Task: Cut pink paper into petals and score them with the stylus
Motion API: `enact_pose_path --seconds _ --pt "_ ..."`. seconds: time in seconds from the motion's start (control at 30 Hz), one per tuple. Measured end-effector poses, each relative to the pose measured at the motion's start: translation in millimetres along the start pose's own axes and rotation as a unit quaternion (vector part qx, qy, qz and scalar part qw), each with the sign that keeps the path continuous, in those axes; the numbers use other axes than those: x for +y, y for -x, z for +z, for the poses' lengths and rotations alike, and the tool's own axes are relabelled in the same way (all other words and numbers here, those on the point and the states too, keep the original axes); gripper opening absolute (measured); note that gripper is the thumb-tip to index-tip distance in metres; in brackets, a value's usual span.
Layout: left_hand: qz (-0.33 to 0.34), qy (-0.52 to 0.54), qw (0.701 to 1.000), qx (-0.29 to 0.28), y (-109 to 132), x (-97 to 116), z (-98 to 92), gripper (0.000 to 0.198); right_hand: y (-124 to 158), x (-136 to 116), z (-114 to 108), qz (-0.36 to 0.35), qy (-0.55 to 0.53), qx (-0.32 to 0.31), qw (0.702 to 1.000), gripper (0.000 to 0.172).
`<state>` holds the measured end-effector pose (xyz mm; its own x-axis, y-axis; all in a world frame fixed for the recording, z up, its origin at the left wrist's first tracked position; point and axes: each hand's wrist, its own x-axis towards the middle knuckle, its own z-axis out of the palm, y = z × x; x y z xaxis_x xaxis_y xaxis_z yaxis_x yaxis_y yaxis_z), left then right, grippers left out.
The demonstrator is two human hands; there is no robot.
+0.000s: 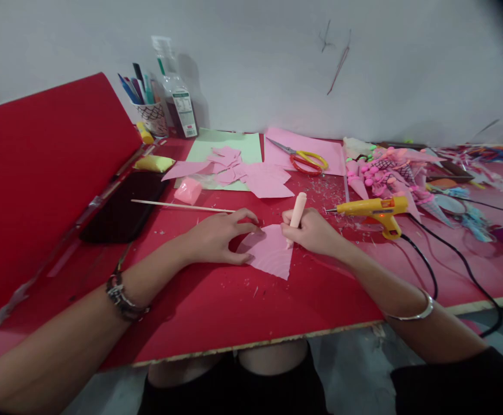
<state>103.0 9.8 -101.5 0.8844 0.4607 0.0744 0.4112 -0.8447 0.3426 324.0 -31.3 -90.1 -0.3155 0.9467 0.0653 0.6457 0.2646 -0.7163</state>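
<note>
A pink fan-shaped piece of paper (271, 253) lies flat on the red table, with pale curved lines across it. My right hand (316, 230) is closed around a light peach marker (298, 208), held upright with its tip down at the paper's right edge. On the paper's left side rests my left hand (216, 236), its fingers spread and thumb apart, touching the sheet. Just behind that hand lies a thin wooden stick (182, 205). The marker's exact tip is partly hidden by my fingers.
Scissors (305, 161) and cut pink paper (264, 177) lie behind. A yellow glue gun (374, 212) with a cord sits right, near pink cone-shaped pieces (389, 173). At left are a black phone (119, 207), a pen cup (151, 117) and a bottle (181, 109).
</note>
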Motion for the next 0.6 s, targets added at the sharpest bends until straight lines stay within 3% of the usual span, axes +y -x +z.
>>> enact_pose_path --seconds 0.37,0.47,0.6 --pt "0.002 0.004 1.0 -0.004 0.6 -0.4 -0.3 0.045 0.4 4.1 -5.4 0.002 0.037 -0.003 0.999 0.025" --pt "0.007 0.006 1.0 -0.009 0.5 -1.7 -1.0 0.045 1.4 1.9 -5.8 0.026 -0.039 -0.006 0.999 0.024" --pt "0.02 0.004 1.0 -0.015 0.7 -4.3 -3.4 0.044 0.7 -6.3 4.8 0.027 -0.169 0.048 0.984 0.023"
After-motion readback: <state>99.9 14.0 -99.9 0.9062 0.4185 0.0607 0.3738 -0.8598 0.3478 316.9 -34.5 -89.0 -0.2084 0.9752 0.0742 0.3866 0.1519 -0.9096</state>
